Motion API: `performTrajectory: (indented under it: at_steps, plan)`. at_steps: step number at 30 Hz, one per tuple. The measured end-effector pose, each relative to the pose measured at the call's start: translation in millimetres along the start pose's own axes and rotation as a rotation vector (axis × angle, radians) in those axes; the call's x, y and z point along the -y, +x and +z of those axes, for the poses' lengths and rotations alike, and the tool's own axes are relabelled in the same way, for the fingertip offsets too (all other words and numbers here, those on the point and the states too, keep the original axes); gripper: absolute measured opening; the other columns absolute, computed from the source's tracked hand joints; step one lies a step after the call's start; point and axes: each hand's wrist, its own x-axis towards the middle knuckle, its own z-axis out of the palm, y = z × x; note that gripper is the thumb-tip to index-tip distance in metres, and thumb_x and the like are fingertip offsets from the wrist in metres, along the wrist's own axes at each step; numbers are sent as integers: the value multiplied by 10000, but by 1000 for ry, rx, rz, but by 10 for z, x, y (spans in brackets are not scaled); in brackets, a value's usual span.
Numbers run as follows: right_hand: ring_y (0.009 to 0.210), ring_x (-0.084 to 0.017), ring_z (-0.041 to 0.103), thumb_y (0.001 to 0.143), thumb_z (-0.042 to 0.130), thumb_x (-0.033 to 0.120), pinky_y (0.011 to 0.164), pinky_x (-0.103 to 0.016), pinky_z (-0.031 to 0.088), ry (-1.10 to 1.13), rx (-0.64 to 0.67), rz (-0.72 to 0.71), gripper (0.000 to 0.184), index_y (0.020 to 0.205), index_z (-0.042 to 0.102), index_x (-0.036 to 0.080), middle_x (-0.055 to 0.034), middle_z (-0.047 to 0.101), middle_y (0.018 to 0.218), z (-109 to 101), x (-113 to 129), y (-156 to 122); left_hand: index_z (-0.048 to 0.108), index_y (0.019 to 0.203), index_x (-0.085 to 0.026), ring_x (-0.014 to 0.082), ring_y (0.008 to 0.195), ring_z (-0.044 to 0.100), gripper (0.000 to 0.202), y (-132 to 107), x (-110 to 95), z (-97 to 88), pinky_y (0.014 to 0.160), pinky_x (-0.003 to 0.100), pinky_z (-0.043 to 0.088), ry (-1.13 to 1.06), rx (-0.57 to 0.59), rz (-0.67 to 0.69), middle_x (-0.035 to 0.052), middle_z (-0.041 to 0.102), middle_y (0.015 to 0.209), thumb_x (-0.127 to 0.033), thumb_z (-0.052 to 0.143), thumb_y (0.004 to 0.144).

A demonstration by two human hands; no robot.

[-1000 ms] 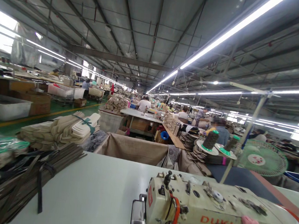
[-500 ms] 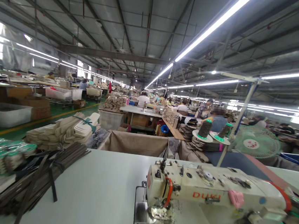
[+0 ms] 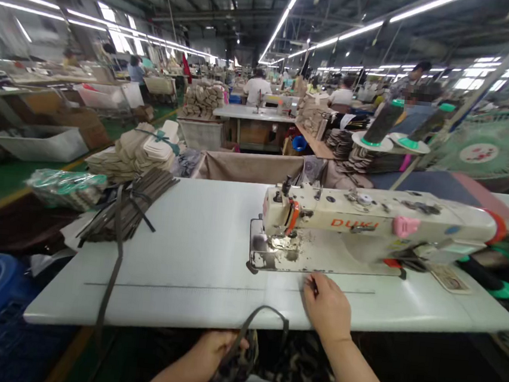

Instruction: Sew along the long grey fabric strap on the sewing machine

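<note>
A blue plastic basket with a slatted side stands at the lower left. Above it, green-ended spools sit under clear wrap, near a pile of beige fabric pieces, some tied with a teal strip. Farther left, a white tub is beside a cardboard box. A brown cloth-lined bin fills the middle. Beyond it, a person in a white top sits; at right is a green fan.
</note>
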Motion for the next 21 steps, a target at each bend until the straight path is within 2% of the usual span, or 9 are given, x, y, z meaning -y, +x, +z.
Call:
performTrajectory:
  at_steps: [3, 6, 9, 12, 14, 17, 19, 21]
  plan:
    - [696, -247, 681, 949, 492, 294, 647, -323, 475, 70, 12, 20, 227, 904, 699, 211, -82, 763, 790, -53, -9, 22, 794, 1050, -136, 325, 1035, 723, 612, -30, -194, 76, 982, 462, 526, -134, 54, -12, 155, 785, 1059, -692, 773, 794]
    - [612, -209, 660, 979, 475, 342, 595, -293, 480, 155, 44, -5, 280, 820, 677, 231, -38, 738, 708, -141, 1, 34, 743, 1090, -109, 297, 996, 733, 672, -39, -465, 130, 916, 430, 559, -246, 80, -20, 195, 759, 1096, -733, 714, 841]
    - [663, -204, 699, 1016, 472, 396, 648, -276, 523, 221, 70, -60, 328, 829, 687, 234, -37, 753, 732, -278, -5, 56, 643, 1254, -132, 229, 837, 730, 694, -5, -706, 138, 807, 382, 569, -160, 55, 70, 161, 728, 1119, -709, 686, 871]
    - [759, -220, 734, 1053, 433, 458, 718, -291, 544, 241, 28, -69, 393, 916, 713, 220, -76, 786, 838, -509, -118, 179, 574, 1390, -182, 146, 681, 659, 683, 94, -908, 78, 673, 316, 529, 50, -7, 160, 109, 689, 1174, -659, 638, 905]
    - [714, -220, 716, 1069, 375, 520, 685, -310, 529, 227, -35, -38, 486, 911, 717, 212, -88, 769, 801, -735, -284, 348, 669, 1314, -208, 136, 704, 623, 558, 182, -1025, 5, 659, 288, 499, 256, -28, 222, 76, 693, 1163, -581, 666, 900]
    - [680, -242, 687, 1047, 365, 631, 641, -367, 482, 145, -189, 72, 610, 951, 758, 175, -122, 738, 715, -1170, -678, 708, 807, 1084, -226, 182, 866, 641, 341, 305, -1167, -123, 794, 292, 506, 488, -64, 316, 50, 706, 1066, -458, 768, 838]
    - [722, -289, 674, 1030, 375, 644, 616, -434, 407, 63, -290, 151, 665, 937, 788, 131, -198, 741, 746, -1480, -1021, 981, 843, 998, -241, 199, 916, 650, 251, 370, -1225, -203, 839, 297, 497, 547, -99, 333, 43, 698, 1012, -416, 791, 825]
    - [858, -328, 702, 1032, 413, 581, 610, -466, 311, -86, -296, 217, 601, 1000, 825, 144, -243, 771, 912, -1754, -1397, 1257, 859, 953, -269, 191, 873, 643, 201, 423, -1239, -265, 806, 299, 484, 587, -124, 322, 29, 686, 964, -411, 804, 821]
